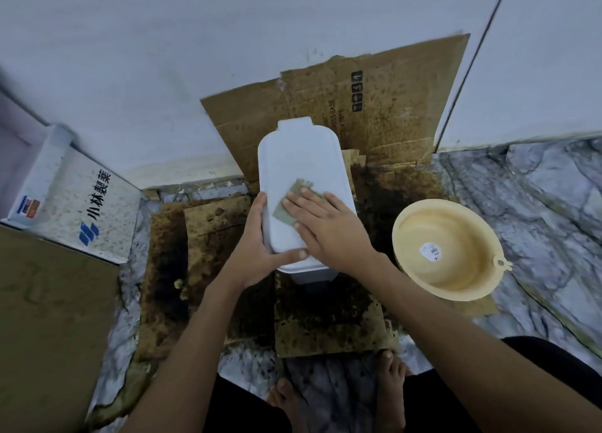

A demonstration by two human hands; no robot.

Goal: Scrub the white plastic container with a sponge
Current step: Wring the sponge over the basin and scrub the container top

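At centre, your left hand [257, 253] grips the light, slippery container's [301, 172] 7 o'clock edge; right hand [329, 227], fingers spread, presses the sponge [294, 193] flat.

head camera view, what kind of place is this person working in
Probably a floor corner in a home, maybe a utility or storage spot. The white plastic container sits on stained flattened cardboard laid over a marble-patterned floor against a plain white wall, with a yellow plastic basin beside it.

Dim, flat, bluish light with soft shadows, slight overall softness, and strong wide-angle bending toward the edges.
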